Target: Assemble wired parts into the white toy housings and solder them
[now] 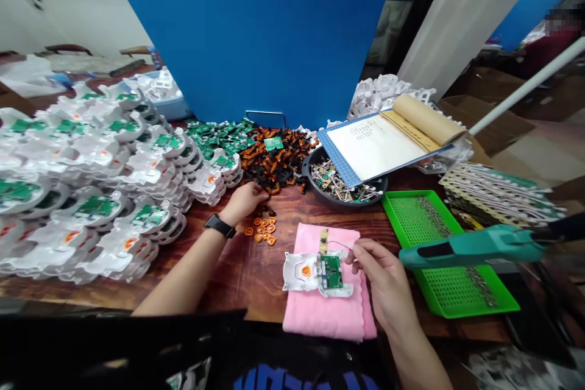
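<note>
A white plastic housing (299, 271) with an orange button and a green circuit board (331, 272) lies on a pink cloth (326, 311). My right hand (384, 283) pinches a thin wire (340, 244) just right of the board. My left hand (244, 200), with a black watch on its wrist, reaches into the edge of a pile of black and orange parts (276, 161), fingers curled on them. Several small orange pieces (262, 230) lie on the wooden table below that hand.
Stacks of white housings with green boards (91, 195) fill the left side. A black bowl of wired parts (340, 186) sits under an open notebook (388, 140). A green mesh tray (439, 256) and a teal power screwdriver (475, 247) are at right. A blue partition (256, 30) stands behind.
</note>
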A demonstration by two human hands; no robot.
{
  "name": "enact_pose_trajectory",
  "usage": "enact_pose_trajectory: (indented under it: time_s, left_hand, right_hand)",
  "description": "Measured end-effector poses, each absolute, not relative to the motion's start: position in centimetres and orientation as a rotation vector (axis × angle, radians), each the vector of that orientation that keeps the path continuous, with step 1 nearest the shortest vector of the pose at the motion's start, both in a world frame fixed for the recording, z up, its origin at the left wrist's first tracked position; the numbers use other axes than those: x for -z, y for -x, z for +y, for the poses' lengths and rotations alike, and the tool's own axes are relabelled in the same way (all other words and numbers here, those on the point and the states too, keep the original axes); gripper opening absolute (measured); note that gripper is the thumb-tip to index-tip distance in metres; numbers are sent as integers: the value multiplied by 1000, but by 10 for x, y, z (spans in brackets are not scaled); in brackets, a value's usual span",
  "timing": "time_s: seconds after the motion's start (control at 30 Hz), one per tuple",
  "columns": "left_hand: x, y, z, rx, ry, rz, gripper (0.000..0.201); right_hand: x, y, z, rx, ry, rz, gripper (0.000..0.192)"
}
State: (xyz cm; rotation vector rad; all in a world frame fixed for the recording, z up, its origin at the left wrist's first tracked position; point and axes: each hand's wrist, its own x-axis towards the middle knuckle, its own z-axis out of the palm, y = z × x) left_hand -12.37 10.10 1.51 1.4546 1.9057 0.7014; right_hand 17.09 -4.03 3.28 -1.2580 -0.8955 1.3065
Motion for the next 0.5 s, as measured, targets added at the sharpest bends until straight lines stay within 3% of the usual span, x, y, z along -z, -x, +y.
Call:
enact_pose_trajectory:
  time_s: [0.27, 0.5]
  left_hand:
    - [-31, 120, 82, -912, -1409, 1747, 28]
    - [-66, 80, 29, -969, -1112, 1307, 46]
  right_hand:
    - [-31, -173, -39, -1259, 1302, -894, 26]
    - [-36, -168, -30, -1231, 1286, -977, 25]
